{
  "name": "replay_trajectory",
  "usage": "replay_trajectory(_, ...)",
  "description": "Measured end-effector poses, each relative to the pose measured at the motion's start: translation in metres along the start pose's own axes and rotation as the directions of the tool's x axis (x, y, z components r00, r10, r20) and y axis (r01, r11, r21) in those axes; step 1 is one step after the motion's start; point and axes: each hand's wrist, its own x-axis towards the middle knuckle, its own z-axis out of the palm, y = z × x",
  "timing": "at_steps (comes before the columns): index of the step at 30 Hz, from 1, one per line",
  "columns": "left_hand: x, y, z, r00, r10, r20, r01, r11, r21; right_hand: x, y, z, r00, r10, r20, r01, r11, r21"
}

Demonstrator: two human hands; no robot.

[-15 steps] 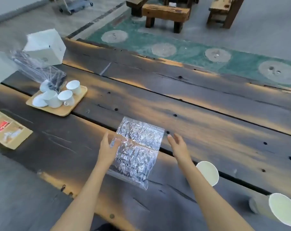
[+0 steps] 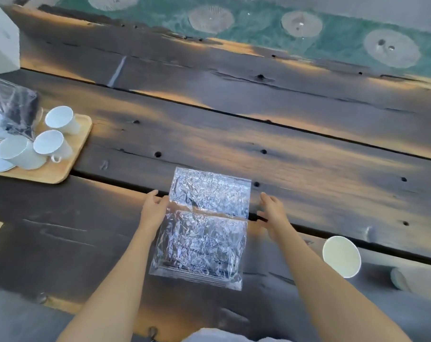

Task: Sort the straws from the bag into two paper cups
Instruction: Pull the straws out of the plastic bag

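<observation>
Fingers of the left hand (image 2: 153,210) rest on the left edge of the clear plastic bag (image 2: 201,230), thumb and fingers loosely parted, so the grip there is a light touch rather than a pinch. The right hand (image 2: 273,214) sits just beside the bag's right edge, fingers spread wide, and whether it touches the plastic cannot be told. The bag lies flat on the dark wooden surface (image 2: 308,149), crinkled and shiny; glare hides what is inside, so straws cannot be made out. No writing shows on it.

Right of the bag, near its lower corner, a white paper cup (image 2: 341,256) lies tipped with its empty mouth facing the camera. Farther right of the bag, at the frame edge, a second paper cup (image 2: 407,280) lies on its side, partly cut off.

Well to the left of the bag sits a wooden tray (image 2: 73,154) holding three white teacups (image 2: 51,144) tipped on their sides, with white saucers under them. Another crumpled clear bag (image 2: 11,104) with something dark in it rests on the tray's far left part. Behind that, a white box (image 2: 0,38) stands.
</observation>
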Motion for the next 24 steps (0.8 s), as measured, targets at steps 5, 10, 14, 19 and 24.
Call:
replay_trajectory(5,0.035,0.018,0.01,0.999,-0.033,0.002,0.033,0.999,-0.018,0.019,-0.01,0.02,0.999,0.04,-0.036,-0.04,0.999,-0.008)
replay_trajectory(10,0.053,0.029,0.02,0.998,-0.057,-0.009,0.057,0.998,0.012,0.028,-0.008,0.032,0.998,0.033,-0.054,-0.034,0.999,-0.021)
replay_trajectory(14,0.056,0.023,0.021,0.999,-0.039,-0.013,0.04,0.996,0.074,0.028,-0.003,0.036,0.999,0.038,-0.017,-0.039,0.997,-0.061)
replay_trajectory(19,0.04,0.028,0.015,1.0,0.011,-0.021,-0.013,0.998,-0.055,0.02,-0.001,0.031,0.998,-0.061,0.035,0.062,0.998,-0.018)
replay_trajectory(24,-0.006,0.044,0.002,0.995,0.096,-0.038,-0.1,0.986,-0.136,-0.008,-0.011,0.021,0.974,-0.208,0.087,0.193,0.969,0.154)
